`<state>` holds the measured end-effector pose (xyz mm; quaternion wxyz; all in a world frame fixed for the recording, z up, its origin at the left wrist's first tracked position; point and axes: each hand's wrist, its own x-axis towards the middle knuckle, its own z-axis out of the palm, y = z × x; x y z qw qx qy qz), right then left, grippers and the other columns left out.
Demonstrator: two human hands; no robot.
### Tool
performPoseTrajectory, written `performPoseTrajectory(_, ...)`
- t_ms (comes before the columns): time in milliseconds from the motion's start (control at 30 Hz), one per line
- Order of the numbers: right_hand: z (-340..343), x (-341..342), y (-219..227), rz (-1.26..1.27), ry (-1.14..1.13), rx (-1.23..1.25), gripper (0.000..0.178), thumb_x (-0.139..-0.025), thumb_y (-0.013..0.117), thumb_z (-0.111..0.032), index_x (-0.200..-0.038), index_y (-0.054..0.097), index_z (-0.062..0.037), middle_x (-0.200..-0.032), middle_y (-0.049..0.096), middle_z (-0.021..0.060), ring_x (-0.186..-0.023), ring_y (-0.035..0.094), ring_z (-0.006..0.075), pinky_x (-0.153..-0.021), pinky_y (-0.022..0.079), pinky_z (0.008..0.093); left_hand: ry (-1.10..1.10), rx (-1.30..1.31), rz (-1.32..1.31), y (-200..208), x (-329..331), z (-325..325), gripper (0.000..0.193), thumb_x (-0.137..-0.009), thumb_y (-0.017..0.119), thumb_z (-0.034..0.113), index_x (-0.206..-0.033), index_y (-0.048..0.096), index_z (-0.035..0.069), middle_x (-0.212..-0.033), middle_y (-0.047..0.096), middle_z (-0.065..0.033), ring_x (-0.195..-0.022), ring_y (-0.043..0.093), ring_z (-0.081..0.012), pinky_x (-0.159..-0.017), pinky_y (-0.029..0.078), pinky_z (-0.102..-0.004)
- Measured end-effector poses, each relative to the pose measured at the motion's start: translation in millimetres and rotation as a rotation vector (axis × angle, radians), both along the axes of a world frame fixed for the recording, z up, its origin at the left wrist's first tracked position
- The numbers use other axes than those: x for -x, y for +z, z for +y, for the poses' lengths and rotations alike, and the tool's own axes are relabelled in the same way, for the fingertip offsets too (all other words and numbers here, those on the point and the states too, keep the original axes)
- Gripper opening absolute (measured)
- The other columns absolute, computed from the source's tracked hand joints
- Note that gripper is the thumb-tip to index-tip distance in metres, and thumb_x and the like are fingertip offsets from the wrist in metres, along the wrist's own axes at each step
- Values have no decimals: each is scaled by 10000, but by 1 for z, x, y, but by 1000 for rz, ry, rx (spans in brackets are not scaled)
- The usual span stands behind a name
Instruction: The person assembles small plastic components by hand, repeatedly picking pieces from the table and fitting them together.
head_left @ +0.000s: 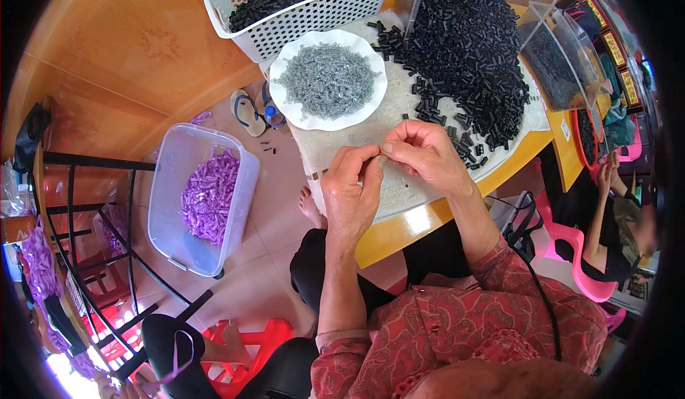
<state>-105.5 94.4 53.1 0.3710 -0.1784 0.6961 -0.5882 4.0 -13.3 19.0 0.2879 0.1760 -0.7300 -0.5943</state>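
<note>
My left hand (pixel 354 185) and my right hand (pixel 426 155) meet fingertip to fingertip above the pale cloth (pixel 310 155) near the table's front edge. Both are closed in a pinch; whatever lies between the fingertips is too small and hidden to name. Just beyond them stands a white scalloped bowl (pixel 283 112) filled with small clear, spring-like pieces (pixel 330 79). To the right of the bowl, a large heap of short black plastic pieces (pixel 467 49) spreads over the cloth, with some loose ones close to my right hand.
A white perforated basket (pixel 314 19) of black pieces stands at the back. On the floor at left, a clear tub (pixel 163 206) holds purple pieces (pixel 210 195). Clear bins (pixel 564 63) sit at right. Other people sit at the lower left and far right; a red stool (pixel 275 335) is below.
</note>
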Motion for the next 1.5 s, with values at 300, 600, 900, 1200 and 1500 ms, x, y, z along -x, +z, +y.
performPoseTrajectory(300, -1, 11, 1, 94, 97, 63, 117, -870, 640, -120, -875, 617, -6, -698, 553, -41, -594, 469, 19, -507, 377, 187, 2, -191, -42, -15, 1, 3, 124, -863, 644, 36, -972, 664, -20, -804, 608, -32, -654, 570, -68, -568, 488, -212)
performPoseTrajectory(600, -16, 55, -24, 1111, -11, -206, 144, -831, 601, -31, -974, 614, -20, -820, 597, 126, -663, 602, 250, -600, 475, 331, 93, -418, -29, -6, 0, 0, 171, -877, 625, 37, -1034, 663, -21, -807, 639, -48, -659, 592, -77, -590, 529, -225)
performPoseTrajectory(900, -36, 67, -24, 1102, -5, -391, 276, -889, 537, -86, -1153, 613, -112, -906, 555, 180, -794, 587, 380, -702, 484, 438, 83, -593, 15, -1, -2, -4, 174, -884, 631, 46, -1045, 656, -17, -823, 645, -44, -679, 593, -77, -624, 530, -223)
performPoseTrajectory(1200, -26, 69, -21, 1136, 51, -322, 237, -897, 534, -96, -1118, 620, -105, -882, 537, 167, -798, 588, 366, -704, 484, 440, 96, -592, -6, -2, -3, -7, 188, -880, 631, 47, -1046, 654, -37, -827, 642, -71, -675, 604, -102, -600, 540, -243)
performPoseTrajectory(1500, -27, 69, -12, 1147, 31, -361, 117, -841, 606, -100, -933, 548, -55, -854, 547, 162, -760, 587, 370, -673, 482, 442, 101, -616, 5, -2, -3, -6, 168, -888, 635, 62, -1036, 660, -14, -805, 643, -38, -659, 596, -79, -611, 521, -211)
